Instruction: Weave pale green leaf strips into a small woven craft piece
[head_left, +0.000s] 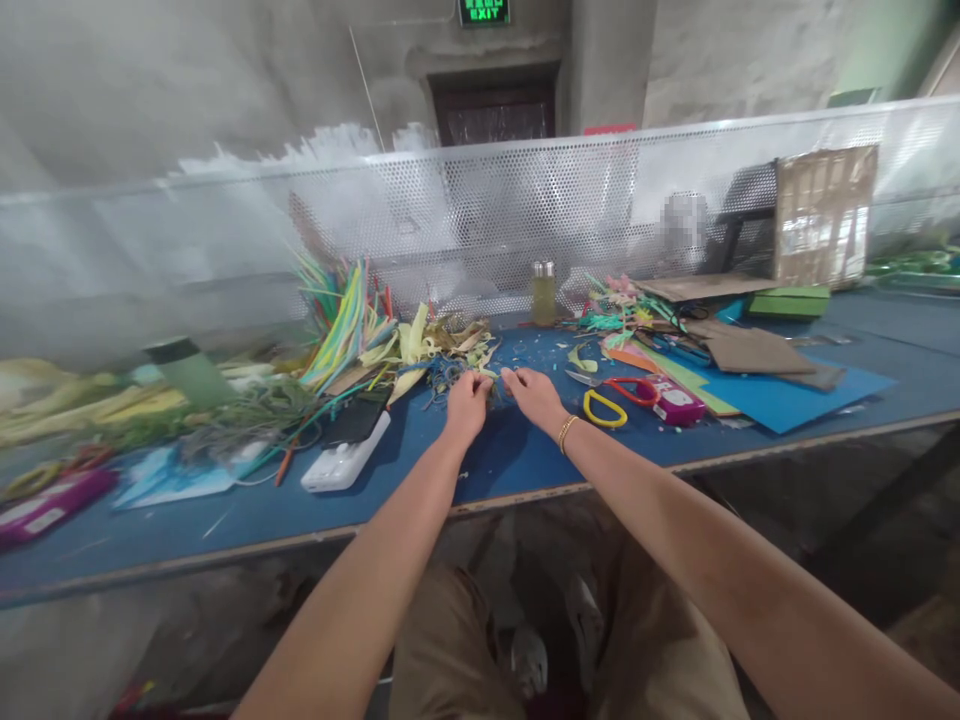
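Close together over the blue tabletop (495, 450), my left hand (468, 408) and my right hand (534, 396) both have their fingers pinched. A thin pale strand seems to pass between the fingertips, but it is too small and blurred to name. Just beyond my left hand lies a pile of dry, pale yellow husk strips (414, 345). Blue tangled fibres (444, 378) sit at its near edge. To the right of my right hand, scissors with red and yellow handles (604, 408) lie beside a purple pack (677, 400).
A white device (346, 466) and a dark phone (355, 418) lie at left, near bundled coloured strips (341, 340). A small bottle (544, 293) stands behind my hands. Cardboard pieces (761, 350) and blue sheets (817, 395) lie right. A perforated metal screen (517, 215) borders the back.
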